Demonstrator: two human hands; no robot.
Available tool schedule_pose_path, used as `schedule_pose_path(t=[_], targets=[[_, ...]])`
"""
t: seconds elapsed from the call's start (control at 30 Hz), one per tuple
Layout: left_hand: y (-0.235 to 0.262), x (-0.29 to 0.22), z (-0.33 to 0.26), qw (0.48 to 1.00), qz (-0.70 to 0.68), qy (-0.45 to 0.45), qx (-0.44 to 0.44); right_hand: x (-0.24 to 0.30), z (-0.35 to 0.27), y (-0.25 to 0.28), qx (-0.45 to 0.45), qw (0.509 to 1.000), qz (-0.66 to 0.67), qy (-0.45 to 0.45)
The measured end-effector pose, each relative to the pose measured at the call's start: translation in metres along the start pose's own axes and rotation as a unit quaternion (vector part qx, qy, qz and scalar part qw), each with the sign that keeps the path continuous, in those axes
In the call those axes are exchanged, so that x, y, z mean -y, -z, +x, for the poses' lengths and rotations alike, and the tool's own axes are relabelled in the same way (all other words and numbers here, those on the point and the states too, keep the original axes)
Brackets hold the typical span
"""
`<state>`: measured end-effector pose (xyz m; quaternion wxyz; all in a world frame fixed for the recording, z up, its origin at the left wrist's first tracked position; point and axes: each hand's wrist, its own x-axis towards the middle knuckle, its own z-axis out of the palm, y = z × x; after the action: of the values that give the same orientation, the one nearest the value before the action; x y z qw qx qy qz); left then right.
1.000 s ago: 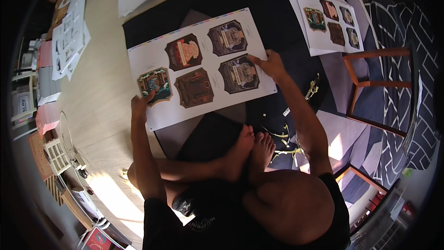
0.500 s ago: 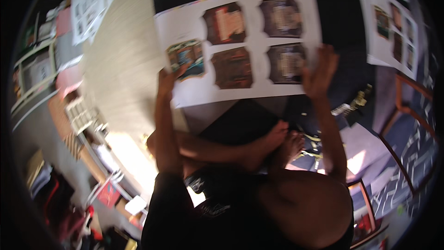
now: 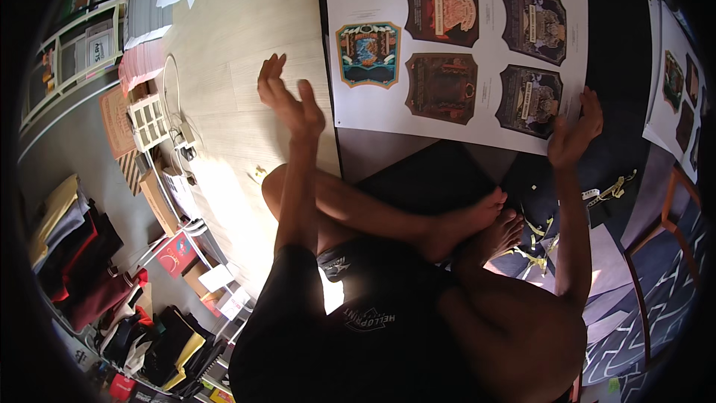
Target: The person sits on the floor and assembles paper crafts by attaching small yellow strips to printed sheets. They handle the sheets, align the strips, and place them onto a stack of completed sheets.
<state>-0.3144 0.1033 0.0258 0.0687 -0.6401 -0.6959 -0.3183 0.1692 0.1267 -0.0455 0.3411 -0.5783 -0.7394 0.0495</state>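
A large white printed sheet lies over a dark surface at the upper right. It bears several ornate shield-shaped label designs in teal, red, brown and dark grey, and a strip of colour patches along its far edge. My right hand is at the sheet's near right corner, thumb over the printed face and fingers along the right edge, closed on it. Off the sheet's left side, my left hand is raised above the pale wooden floor, fingers apart, holding nothing.
More printed sheets lie at the far right. Yellowish strips litter the area by my feet, near a brown wooden frame. Leftward are paper stacks, a cable, cardboard boxes and folded clothes.
The printed sheet has shifted right in view. My left hand has come off its left edge and opened. My right hand stays at the near right corner, fingers drawn in round it.
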Motion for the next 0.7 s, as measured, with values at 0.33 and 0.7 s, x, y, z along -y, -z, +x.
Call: schedule_pose_path(t=[0.33,0.7], targets=[[-0.055,0.042,-0.071,0.972,-0.149,0.178,0.029,-0.002,-0.005,-0.005,-0.015,1.0,-0.005,0.0],[-0.051,0.011,-0.061,0.993,0.073,0.05,0.075,-0.017,-0.006,-0.001,-0.023,0.999,-0.001,-0.024]])
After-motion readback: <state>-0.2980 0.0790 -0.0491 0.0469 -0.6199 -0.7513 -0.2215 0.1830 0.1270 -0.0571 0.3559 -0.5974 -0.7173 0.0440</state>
